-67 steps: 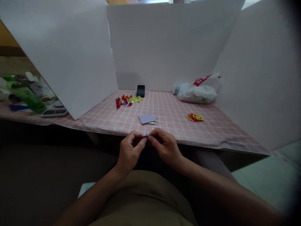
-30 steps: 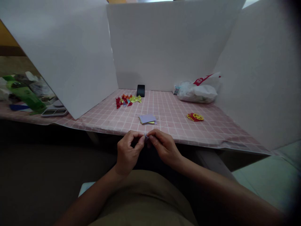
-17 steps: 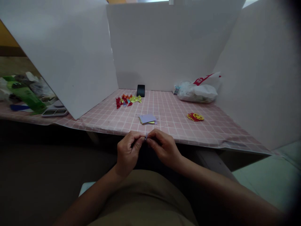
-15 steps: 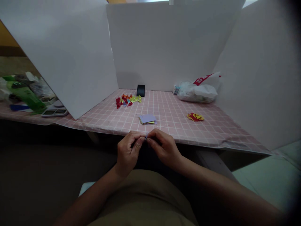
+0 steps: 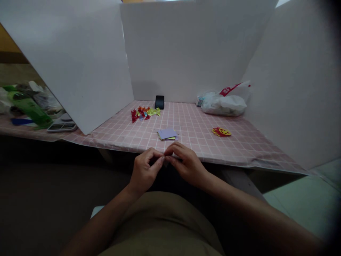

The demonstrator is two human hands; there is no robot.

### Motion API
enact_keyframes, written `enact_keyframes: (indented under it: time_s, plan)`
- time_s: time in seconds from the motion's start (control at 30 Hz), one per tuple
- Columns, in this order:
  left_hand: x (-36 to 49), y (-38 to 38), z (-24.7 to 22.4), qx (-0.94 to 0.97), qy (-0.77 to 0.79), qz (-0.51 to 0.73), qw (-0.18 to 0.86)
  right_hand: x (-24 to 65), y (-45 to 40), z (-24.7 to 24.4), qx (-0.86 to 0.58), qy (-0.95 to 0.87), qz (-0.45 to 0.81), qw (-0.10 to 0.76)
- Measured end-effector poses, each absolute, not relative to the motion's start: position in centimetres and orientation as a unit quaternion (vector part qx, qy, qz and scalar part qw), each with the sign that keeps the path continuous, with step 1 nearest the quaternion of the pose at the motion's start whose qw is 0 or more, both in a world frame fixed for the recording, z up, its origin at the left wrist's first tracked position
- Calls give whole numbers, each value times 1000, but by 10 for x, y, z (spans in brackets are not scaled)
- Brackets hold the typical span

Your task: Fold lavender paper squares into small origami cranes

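Note:
Just off the table's front edge, my left hand (image 5: 145, 170) and my right hand (image 5: 186, 164) meet at the fingertips, both pinched closed. A small piece, dark and mostly hidden, is between them; its shape cannot be made out. Beyond the fingers lies a stack of lilac and yellow paper squares (image 5: 167, 134). Farther back on the left is a cluster of small folded paper pieces (image 5: 141, 113) in red, orange, yellow and blue. To the right lie flat red and yellow cut-out shapes (image 5: 221, 132).
The table (image 5: 191, 142) has a pink checked cloth. White panels (image 5: 186, 53) stand around its back and sides. A black phone-like object (image 5: 159, 102) and a white plastic bag (image 5: 225, 105) are at the back. A scale (image 5: 62, 127) and a green bottle (image 5: 30, 108) are left, outside the panel.
The fingers of my right hand have shifted slightly up and left over my left fingertips. The small lilac piece that showed between them is now almost hidden.

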State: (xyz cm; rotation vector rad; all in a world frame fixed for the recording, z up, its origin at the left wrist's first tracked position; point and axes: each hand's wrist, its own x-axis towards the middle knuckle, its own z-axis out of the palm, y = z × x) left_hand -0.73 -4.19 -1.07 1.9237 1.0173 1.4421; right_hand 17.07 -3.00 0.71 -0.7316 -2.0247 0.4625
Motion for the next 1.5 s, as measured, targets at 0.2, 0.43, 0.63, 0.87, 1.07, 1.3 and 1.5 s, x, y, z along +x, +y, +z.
enact_keyframes:
  time_s: [0.2, 0.43, 0.63, 0.87, 1.07, 1.3, 1.5]
  plan:
    - [-8, -42, -6, 671, 385, 539, 333, 176, -27, 13, -324, -794, 298, 419]
    - [-3, -46, -9, 613, 345, 590, 397, 173, -27, 10, -351, -681, 446, 464]
    - [2, -45, -14, 629, 352, 576, 386, 169, -27, 4, -333, -611, 506, 510]
    - [10, -46, -23, 610, 379, 597, 358, 160, -31, -5, -309, -552, 532, 562]
    - [7, -44, -24, 616, 374, 613, 322, 160, -31, -8, -283, -552, 555, 555]
    - [-3, -46, -18, 674, 374, 598, 220, 166, -29, -3, -321, -633, 492, 505]
    - [-2, -46, -17, 666, 363, 601, 251, 165, -30, -6, -306, -634, 500, 504]
